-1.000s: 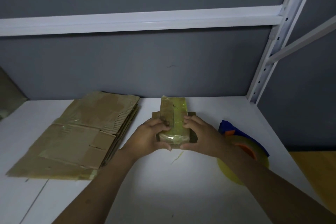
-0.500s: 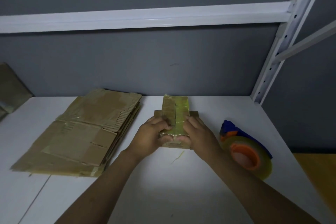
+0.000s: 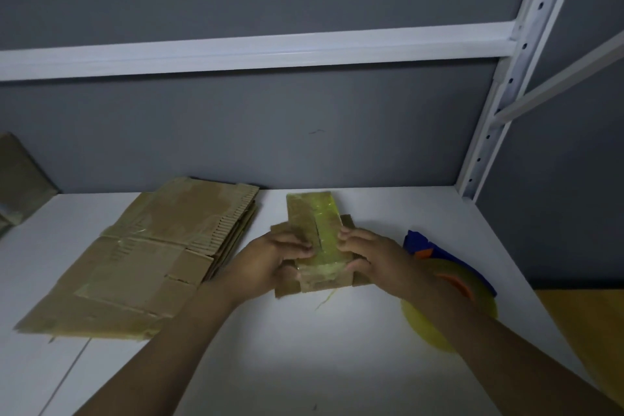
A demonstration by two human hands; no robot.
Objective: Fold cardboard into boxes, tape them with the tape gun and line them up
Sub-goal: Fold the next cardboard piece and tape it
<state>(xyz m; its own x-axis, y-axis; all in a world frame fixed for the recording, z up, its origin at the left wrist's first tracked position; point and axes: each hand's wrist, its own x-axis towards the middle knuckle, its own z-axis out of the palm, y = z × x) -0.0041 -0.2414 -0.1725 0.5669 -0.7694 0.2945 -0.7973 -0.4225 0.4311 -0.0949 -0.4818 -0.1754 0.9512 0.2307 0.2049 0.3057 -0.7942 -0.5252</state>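
Observation:
A small cardboard box, its top covered in yellowish tape with a slit down the middle, sits on the white shelf. My left hand grips its left side, fingertips on top and thumb at the near face. My right hand grips the right side the same way. Loose side flaps stick out under both hands. The blue and orange tape gun with its yellow roll lies to the right, partly hidden by my right forearm.
A stack of flattened cardboard sheets lies on the left of the shelf. Another cardboard piece leans at the far left edge. A grey wall stands behind, and a white upright post marks the right corner.
Both hands have kept hold of the box and shifted a little on it; my thumbs have moved down to the near face. The view has tilted slightly, and my right forearm now covers more of the tape roll.

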